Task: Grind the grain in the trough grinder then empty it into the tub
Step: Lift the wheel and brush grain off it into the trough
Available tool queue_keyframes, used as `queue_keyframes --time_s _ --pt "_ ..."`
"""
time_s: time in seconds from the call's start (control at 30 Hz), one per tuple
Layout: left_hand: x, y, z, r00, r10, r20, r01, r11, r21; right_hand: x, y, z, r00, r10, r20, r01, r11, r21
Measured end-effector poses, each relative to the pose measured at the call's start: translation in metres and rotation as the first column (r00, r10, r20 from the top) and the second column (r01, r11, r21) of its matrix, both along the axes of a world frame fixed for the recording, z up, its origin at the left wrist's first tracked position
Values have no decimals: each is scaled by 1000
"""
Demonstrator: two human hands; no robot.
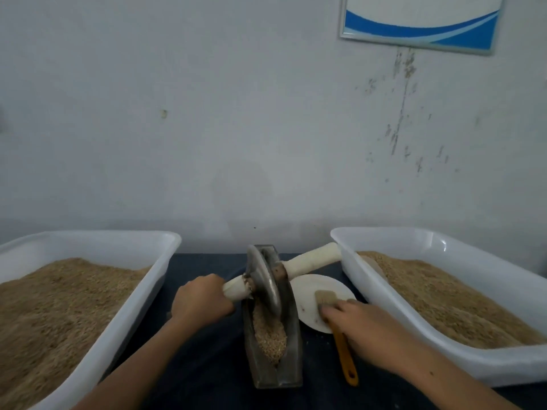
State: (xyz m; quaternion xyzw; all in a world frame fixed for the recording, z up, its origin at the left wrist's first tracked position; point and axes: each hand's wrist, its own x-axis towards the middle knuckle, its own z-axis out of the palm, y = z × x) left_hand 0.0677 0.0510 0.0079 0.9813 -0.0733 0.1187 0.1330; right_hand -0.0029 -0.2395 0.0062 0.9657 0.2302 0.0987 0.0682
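Note:
A dark metal trough grinder [291,344] stands lengthwise in the middle of the table, with brown grain [268,335] lying in its groove. A metal grinding wheel [263,279] sits tilted in the trough's far half on an axle with pale wooden handles. My left hand [201,300] grips the left handle [235,288]. The right handle [313,260] is free. My right hand [355,324] rests over a brush with an orange handle [344,356], its bristles [322,297] on a white plate [307,291]; whether it grips the brush is unclear.
A white tub [159,247] heaped with grain stands at the left, and a second white tub [355,279] with grain stands at the right, close to the free handle. A dark blue cloth [207,365] covers the table. A pale wall rises behind.

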Motion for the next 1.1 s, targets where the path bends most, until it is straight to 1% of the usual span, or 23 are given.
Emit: queue_keyframes --time_s 0.03,0.1,0.2,0.3,0.37,0.4,0.43,0.47,0.5,0.53,0.57,0.63,0.7,0.73,0.8,0.87,0.93,1.0,1.1 --pt "-3 -1 -3 1000 15 -2 -15 999 -48 0 -4 -7 1000 8 -14 -9 998 -61" --pt "-8 -2 -9 999 54 -1 -53 991 -119 1 -10 -15 998 40 38 -35 992 -125" --pt "-13 -3 -15 996 93 13 -90 981 -170 -2 -13 -18 982 151 114 -124 969 -216" --pt "-14 -4 -19 993 118 28 -108 966 -235 -3 -15 -19 952 248 182 -201 949 -242" --pt "-14 -5 -19 994 104 33 -90 951 -296 -5 -17 -20 930 271 247 -217 950 -224" --pt "-14 -5 -19 995 93 36 -76 942 -327 -6 -17 -19 923 258 285 -220 962 -159" --pt "-12 -6 -19 996 82 41 -62 933 -356 -7 -17 -16 917 222 331 -218 975 -50" --pt "-11 -6 -18 996 78 45 -56 924 -378 -9 -14 -11 913 174 370 -224 970 96" --pt "-10 -6 -18 996 76 46 -52 918 -393 -11 -9 -2 912 113 393 -228 938 259" --pt "-8 -6 -17 997 71 41 -48 912 -407 -12 -5 8 915 58 398 -237 877 417" --pt "-7 -6 -17 998 62 34 -42 905 -423 -15 1 18 914 14 406 -258 793 553" --pt "-5 -4 -18 999 44 28 -26 893 -450 -19 16 39 906 -55 419 -311 584 750" --pt "-3 -2 -21 998 41 39 -18 888 -459 -20 31 56 939 -72 335 -287 368 885" --pt "-3 -1 -23 998 45 49 -17 887 -462 -19 38 62 967 -39 251 -229 297 927" --pt "-2 1 -26 996 57 65 -19 881 -472 -14 48 68 997 52 61 -71 212 975" --pt "-2 2 -27 996 67 59 -29 868 -496 -9 57 69 989 107 -99 80 165 983" --pt "-1 2 -27 997 72 40 -40 852 -521 -5 64 68 967 140 -211 185 175 967" --pt "0 3 -28 997 71 21 -48 839 -542 -2 69 65 945 163 -284 242 237 941" --pt "2 4 -29 997 81 7 -63 821 -567 5 74 63 941 138 -308 246 344 906"
